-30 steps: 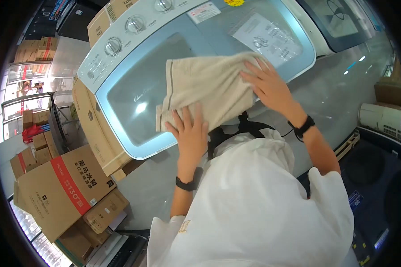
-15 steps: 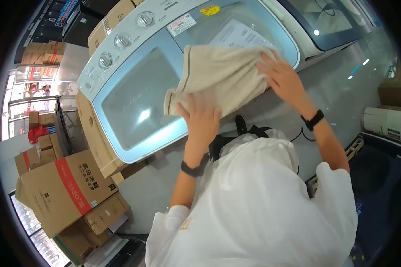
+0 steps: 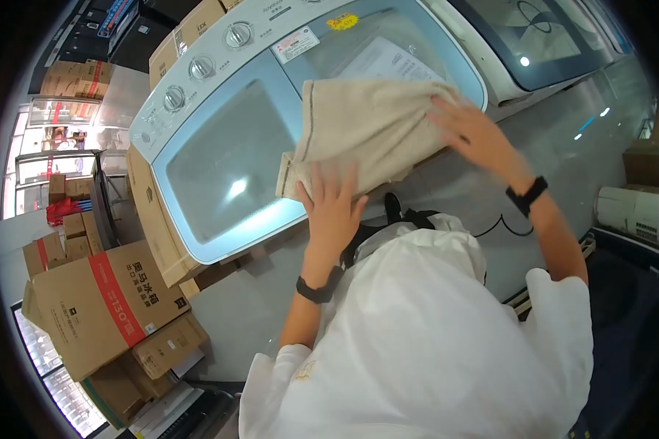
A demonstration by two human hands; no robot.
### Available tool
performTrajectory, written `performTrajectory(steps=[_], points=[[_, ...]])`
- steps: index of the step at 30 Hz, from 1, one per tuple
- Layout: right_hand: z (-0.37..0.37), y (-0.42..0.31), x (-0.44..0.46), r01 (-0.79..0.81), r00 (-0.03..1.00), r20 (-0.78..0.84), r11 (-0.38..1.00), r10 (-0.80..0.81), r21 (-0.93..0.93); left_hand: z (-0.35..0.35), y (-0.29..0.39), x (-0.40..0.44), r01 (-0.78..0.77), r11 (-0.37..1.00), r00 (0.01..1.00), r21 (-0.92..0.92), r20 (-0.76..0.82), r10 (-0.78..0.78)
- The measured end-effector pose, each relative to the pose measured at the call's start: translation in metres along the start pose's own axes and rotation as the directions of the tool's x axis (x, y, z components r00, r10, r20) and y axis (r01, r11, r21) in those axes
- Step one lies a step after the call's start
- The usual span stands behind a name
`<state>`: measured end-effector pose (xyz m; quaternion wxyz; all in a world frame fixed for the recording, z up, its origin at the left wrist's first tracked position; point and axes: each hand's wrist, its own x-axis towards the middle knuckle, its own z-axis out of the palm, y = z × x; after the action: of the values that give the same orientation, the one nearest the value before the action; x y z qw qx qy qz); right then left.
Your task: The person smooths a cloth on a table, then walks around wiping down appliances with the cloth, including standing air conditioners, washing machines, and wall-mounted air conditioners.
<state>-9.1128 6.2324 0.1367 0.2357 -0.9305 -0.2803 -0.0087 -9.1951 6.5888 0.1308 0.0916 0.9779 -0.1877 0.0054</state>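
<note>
A beige cloth (image 3: 373, 124) with a dark stripe near its left edge lies folded and wrinkled over the front right part of a blue and white washing machine (image 3: 231, 157). On the cloth's lower left part rests my left hand (image 3: 332, 212), fingers spread and slightly blurred. My right hand (image 3: 479, 139) is at the cloth's right end, its fingers apart and smeared by motion. Behind the cloth, a paper in a clear bag (image 3: 392, 58) lies on the machine's right lid and is partly covered.
Three knobs (image 3: 200, 67) line the machine's back panel. Another machine with a dark lid (image 3: 527, 44) stands at the right. Cardboard boxes (image 3: 88, 311) are stacked at the left. A black cable (image 3: 505, 223) lies on the grey floor.
Against a second ago, the cloth and both hands sit further right over the machine, and the left lid is more exposed. The view has shifted as well.
</note>
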Motion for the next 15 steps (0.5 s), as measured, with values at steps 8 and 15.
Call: performTrajectory(steps=[8,15], points=[[0.047,-0.032,0.072,-0.03,0.939,-0.341,0.979,-0.042,-0.201,-0.001,0.009,0.046,0.079,0.996,0.995,-0.031,-0.064,-0.081],[0.032,-0.043,0.006,-0.062,0.995,-0.084,0.998,0.06,-0.013,-0.011,-0.013,0.003,0.057,0.995,0.998,-0.077,-0.014,-0.058]])
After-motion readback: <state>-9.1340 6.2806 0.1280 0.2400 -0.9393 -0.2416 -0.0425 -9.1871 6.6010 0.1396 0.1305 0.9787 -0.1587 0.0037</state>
